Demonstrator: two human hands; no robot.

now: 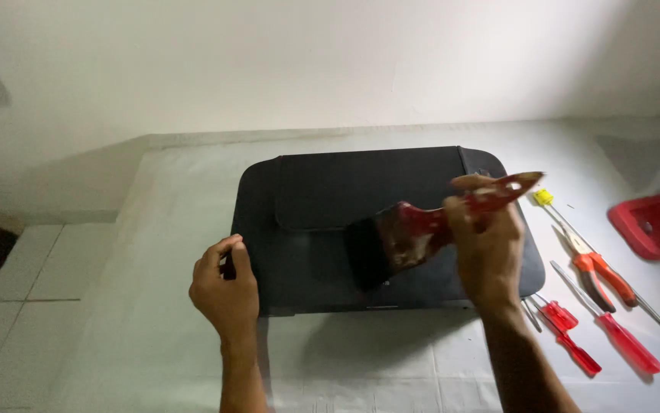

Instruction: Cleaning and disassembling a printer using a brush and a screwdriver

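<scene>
A flat black printer (322, 229) lies on a white sheet on the floor. My right hand (487, 245) grips the red handle of a wide paintbrush (414, 233). Its dark bristles rest on the printer's top, near the front middle. My left hand (225, 287) rests against the printer's front left corner, fingers curled on its edge, holding nothing else.
To the right of the printer lie red-handled screwdrivers (620, 336), red-handled pliers (601, 271), a yellow-tipped tool (546, 199) and smaller red drivers (567, 333). A red tray (655, 222) sits at the far right. A white wall stands behind; tiled floor (32, 283) shows at left.
</scene>
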